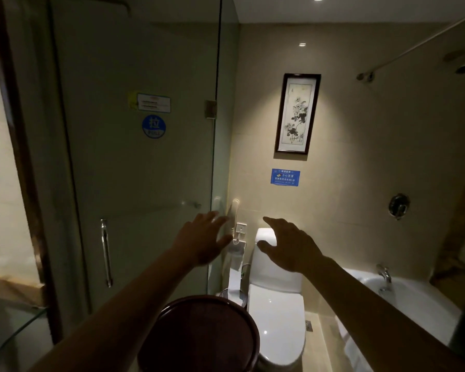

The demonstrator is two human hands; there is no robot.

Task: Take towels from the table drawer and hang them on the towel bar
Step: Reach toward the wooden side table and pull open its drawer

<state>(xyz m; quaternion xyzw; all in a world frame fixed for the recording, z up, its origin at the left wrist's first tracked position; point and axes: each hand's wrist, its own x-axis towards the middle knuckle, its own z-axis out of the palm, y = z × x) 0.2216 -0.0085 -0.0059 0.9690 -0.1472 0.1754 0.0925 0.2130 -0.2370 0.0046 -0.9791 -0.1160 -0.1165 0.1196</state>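
**Both hands empty and raised; no towel, drawer or towel bar identified in view**

Scene: a dim bathroom seen from the head camera. Glass shower door (pixel 134 157) on the left with a vertical handle (pixel 106 253); toilet (pixel 277 291) at centre far; bathtub (pixel 403 296) on the right; a round dark wooden stool or lid (pixel 202 336) near, low centre.

Key relation: the task's things cannot be placed from this view. No towel is seen for certain. A pale folded shape lies on the floor at the tub's near edge, low right, but it is too dark to call. No table drawer is in frame. A faint horizontal bar (pixel 191 204) shows behind the glass, just above and left of the left hand; whether it is the towel bar cannot be told. If it is, its long axis runs left–right across the view and the left hand is the nearer one.

Hands:
- Left hand (pixel 202 240): stretched forward, palm facing away, fingers spread wide. Holds nothing. It sits in front of the right edge of the glass door and a wall phone (pixel 234 224); contact with either cannot be told.
- Right hand (pixel 290 245): stretched forward, palm down, fingers loosely spread and slightly curled. Holds nothing. It hovers in front of the toilet tank, apparently apart from it.

Judgement: with both hands bare and no drawer visible, the fetch step looks not yet done. The person would likely need to turn toward wherever the table stands.
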